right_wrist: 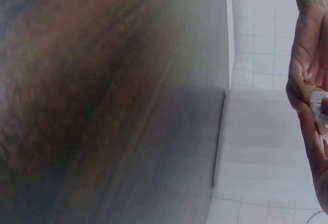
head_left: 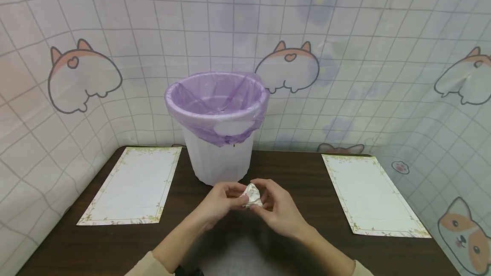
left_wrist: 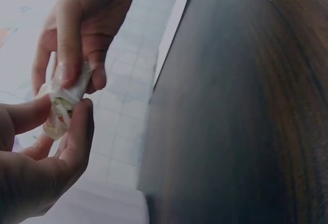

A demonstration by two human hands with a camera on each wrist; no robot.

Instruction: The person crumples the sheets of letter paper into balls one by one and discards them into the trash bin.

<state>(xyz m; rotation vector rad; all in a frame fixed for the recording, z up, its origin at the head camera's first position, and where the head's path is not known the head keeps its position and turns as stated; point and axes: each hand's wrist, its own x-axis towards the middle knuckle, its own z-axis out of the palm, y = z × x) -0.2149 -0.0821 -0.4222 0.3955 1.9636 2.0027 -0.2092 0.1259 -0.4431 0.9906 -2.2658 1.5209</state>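
Note:
Between my two hands is a crumpled ball of paper (head_left: 252, 196), white with bits of coloured print. My left hand (head_left: 222, 202) pinches it from the left with thumb and fingers. From the right, my right hand (head_left: 279, 208) grips it the same way, thumb low and fingers over the top. In the left wrist view the crumpled paper (left_wrist: 65, 101) shows green and orange spots between the fingertips of both hands. Only part of the paper (right_wrist: 319, 106) enters the right wrist view, at its right edge.
Behind the hands stands a white bin (head_left: 218, 156) lined with a purple bag (head_left: 218, 131). A flat sheet with a floral border (head_left: 132, 186) lies at the left of the dark table (head_left: 291, 173), another bordered sheet (head_left: 374, 195) at the right. A patterned curtain (head_left: 153, 46) encloses the table.

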